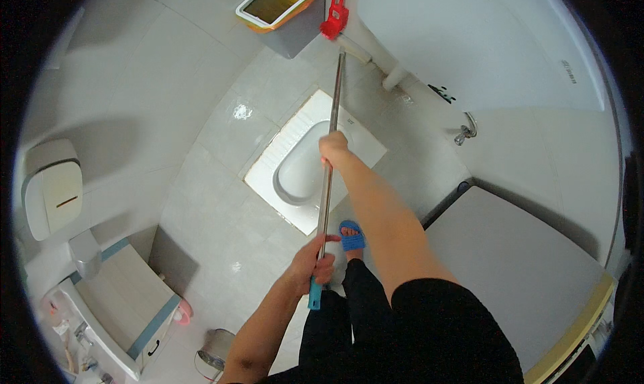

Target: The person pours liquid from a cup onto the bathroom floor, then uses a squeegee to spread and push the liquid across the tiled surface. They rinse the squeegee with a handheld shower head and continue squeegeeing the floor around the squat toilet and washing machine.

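A long metal pole (336, 94) with a turquoise end grip (314, 296) slants across the middle of the view. My right hand (334, 148) is closed around the pole's middle, above a white squat toilet (299, 175) set in the floor. Lower down, my left hand (314, 265) grips it just above the turquoise end, its index finger pointing out to the side. The pole's far end reaches the floor area by a pale wall pipe (356, 49); what is fitted there cannot be made out. One blue slipper (352, 237) shows on my foot beside the toilet.
A grey lined bin (297, 31) and a red brush (335, 19) stand at the far wall. A metal tap (465, 132) juts from the right wall. A grey-topped appliance (503, 268) stands at right. At left are a washbasin (100, 333), its cabinet and a metal bucket (216, 348).
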A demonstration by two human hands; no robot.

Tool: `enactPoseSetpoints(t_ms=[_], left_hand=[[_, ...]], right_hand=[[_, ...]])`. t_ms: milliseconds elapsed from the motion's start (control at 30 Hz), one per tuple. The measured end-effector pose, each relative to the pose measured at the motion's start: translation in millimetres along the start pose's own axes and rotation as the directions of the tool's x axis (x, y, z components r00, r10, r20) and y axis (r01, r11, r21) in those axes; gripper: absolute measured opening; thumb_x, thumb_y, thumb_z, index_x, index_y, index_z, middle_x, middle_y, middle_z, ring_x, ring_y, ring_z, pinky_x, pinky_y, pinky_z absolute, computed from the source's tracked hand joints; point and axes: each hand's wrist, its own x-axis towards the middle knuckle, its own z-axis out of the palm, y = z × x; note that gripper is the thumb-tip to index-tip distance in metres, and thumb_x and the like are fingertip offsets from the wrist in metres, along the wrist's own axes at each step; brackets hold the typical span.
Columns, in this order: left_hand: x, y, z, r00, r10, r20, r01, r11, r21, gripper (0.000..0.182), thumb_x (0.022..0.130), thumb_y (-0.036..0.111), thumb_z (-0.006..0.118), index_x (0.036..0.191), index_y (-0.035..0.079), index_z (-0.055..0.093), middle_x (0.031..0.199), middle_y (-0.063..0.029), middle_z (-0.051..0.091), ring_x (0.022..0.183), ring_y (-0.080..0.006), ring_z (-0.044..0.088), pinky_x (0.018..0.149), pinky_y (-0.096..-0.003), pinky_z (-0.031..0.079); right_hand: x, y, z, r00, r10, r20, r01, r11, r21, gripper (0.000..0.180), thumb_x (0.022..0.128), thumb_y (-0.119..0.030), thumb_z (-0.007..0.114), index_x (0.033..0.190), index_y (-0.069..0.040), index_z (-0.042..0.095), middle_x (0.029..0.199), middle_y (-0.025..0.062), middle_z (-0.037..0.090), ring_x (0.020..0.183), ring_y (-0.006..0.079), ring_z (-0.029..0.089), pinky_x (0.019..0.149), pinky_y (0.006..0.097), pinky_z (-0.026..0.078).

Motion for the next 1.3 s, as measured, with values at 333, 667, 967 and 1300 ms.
enactPoseSetpoints(t_ms=[333,667,967,1300], left_hand=[[-22.2,-6.2,4.3,0.999,-0.021,0.031,0.02,1.0,0.013,0.043,0.091,0.044,0.032,0.112,0.008,0.041,0.048,0.0064,0.025,0.036,-0.0041,0.023,0.031,-0.02,0.019],[-20.7,-31.5,9.1,0.997,-0.073,0.029,0.075,0.996,-0.056,0.034,0.091,0.043,0.033,0.103,0.014,0.046,0.047,0.0049,0.029,0.034,-0.0067,0.026,0.031,-0.023,0.023],[-14.9,-5.5,-8.0,0.997,0.066,-0.036,-0.056,0.971,0.232,0.041,0.092,0.042,0.032,0.115,0.009,0.04,0.048,0.0062,0.026,0.036,-0.0055,0.025,0.03,-0.0197,0.022],[-3.0,16.6,-1.6,0.993,0.089,0.074,-0.089,0.996,0.003,0.044,0.092,0.045,0.028,0.112,0.009,0.041,0.048,0.0069,0.023,0.035,-0.0037,0.021,0.03,-0.0196,0.02]], right_hand=[[-27.1,23.4,-1.4,0.999,0.011,0.032,-0.015,0.994,0.11,0.013,0.074,-0.003,0.048,0.083,0.006,0.05,0.058,0.0196,0.056,0.038,0.0286,0.054,0.032,0.0366,0.043],[-34.7,36.7,-3.1,0.993,-0.115,0.011,0.115,0.992,0.055,0.013,0.071,0.0,0.049,0.079,0.011,0.05,0.055,0.0182,0.054,0.039,0.0279,0.055,0.031,0.0375,0.042],[-22.8,14.8,17.1,0.999,0.009,-0.035,-0.006,0.995,0.095,0.018,0.072,-0.001,0.048,0.086,0.011,0.048,0.065,0.0237,0.057,0.044,0.0293,0.058,0.034,0.0402,0.045],[5.5,2.9,9.6,0.997,-0.06,0.042,0.059,0.998,0.026,0.019,0.072,-0.003,0.05,0.082,0.012,0.047,0.063,0.0227,0.058,0.043,0.0289,0.057,0.041,0.0363,0.048]])
